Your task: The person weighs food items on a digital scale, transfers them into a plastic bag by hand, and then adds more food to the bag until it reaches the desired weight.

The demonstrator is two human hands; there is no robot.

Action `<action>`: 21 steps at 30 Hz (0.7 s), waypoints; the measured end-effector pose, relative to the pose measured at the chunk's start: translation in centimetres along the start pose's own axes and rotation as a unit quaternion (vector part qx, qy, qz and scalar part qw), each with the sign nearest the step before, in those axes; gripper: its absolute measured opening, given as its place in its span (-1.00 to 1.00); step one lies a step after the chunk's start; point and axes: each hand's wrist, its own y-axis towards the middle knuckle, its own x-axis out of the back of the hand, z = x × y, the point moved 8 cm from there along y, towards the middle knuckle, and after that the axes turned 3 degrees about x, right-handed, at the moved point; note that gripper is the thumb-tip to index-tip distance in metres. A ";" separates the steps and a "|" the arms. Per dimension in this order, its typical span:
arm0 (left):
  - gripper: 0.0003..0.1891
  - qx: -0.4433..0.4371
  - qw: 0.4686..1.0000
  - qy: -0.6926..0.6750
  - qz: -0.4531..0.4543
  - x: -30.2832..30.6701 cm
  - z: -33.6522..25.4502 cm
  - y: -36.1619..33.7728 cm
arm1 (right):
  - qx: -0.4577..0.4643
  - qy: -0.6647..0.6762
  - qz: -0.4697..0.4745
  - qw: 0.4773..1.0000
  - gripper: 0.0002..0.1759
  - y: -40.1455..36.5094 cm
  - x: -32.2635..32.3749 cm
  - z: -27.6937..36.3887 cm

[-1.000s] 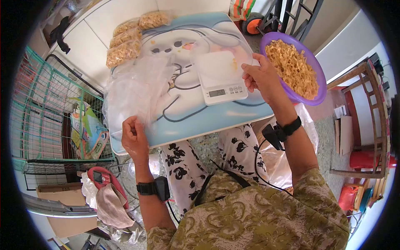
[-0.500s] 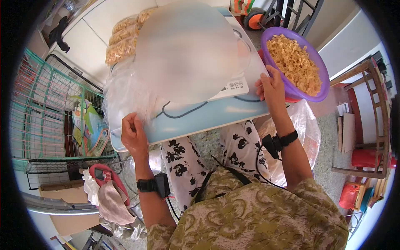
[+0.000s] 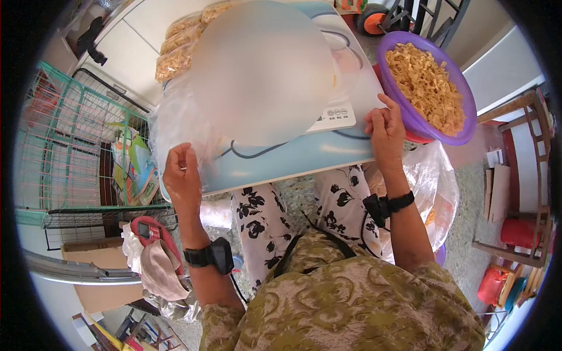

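Observation:
My left hand (image 3: 184, 171) hovers at the near left edge of the pale blue table (image 3: 281, 158). Its fingers are loosely curled, with nothing visible in them. Just beyond it lie clear plastic bags (image 3: 178, 120). My right hand (image 3: 387, 136) is at the table's right edge, index finger raised and thumb apart, holding nothing that I can see. Beside it a purple basin (image 3: 469, 117) holds dry, yellowish-brown curled pieces (image 3: 427, 85). A white device with buttons (image 3: 338, 115) shows on the table; a large round blur hides most of it and the table's middle.
Filled clear bags (image 3: 174, 61) are stacked at the table's far left. A green wire cage (image 3: 76, 146) stands left. A red container holding a phone and cloth (image 3: 159, 269) is below it. A wooden frame (image 3: 535, 175) stands at right, and a plastic sack (image 3: 433, 181) sits under the basin.
Both hands have shifted slightly; the fingers of my right hand have lifted and spread from the table edge. The whole view has tilted a little.

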 end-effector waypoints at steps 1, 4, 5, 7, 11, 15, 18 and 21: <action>-0.79 -0.001 0.999 -0.006 -0.040 0.7 -0.4 0.2 | 0.006 -0.003 0.002 1.000 -0.65 -0.1 0.1 0.1; -0.80 -0.034 0.993 0.010 -0.115 1.5 -0.3 1.1 | 0.019 -0.024 0.018 0.999 -0.65 -0.1 0.0 0.4; -0.80 -0.066 0.986 0.051 -0.142 1.8 -1.0 1.2 | 0.022 -0.056 0.018 0.998 -0.66 -0.1 0.0 0.4; -0.77 -0.086 0.981 0.074 -0.160 1.6 -1.7 1.1 | 0.027 -0.034 0.022 0.999 -0.66 -0.3 -0.1 0.2; -0.76 -0.100 0.978 0.051 -0.177 0.2 -3.4 0.6 | 0.024 -0.071 0.007 0.997 -0.66 -0.4 -0.2 0.7; -0.73 -0.071 0.997 -0.029 -0.031 -6.0 -8.0 -1.6 | 0.066 -0.078 -0.008 0.995 -0.68 -0.3 0.2 -0.1; -0.73 -0.074 0.991 -0.092 0.061 -11.5 -8.8 -3.6 | 0.049 -0.094 -0.014 0.994 -0.73 -0.5 0.4 -0.4; -0.70 -0.079 0.986 -0.116 0.094 -13.5 -7.1 -3.7 | 0.045 -0.108 0.007 0.993 -0.77 -0.7 -0.2 -0.3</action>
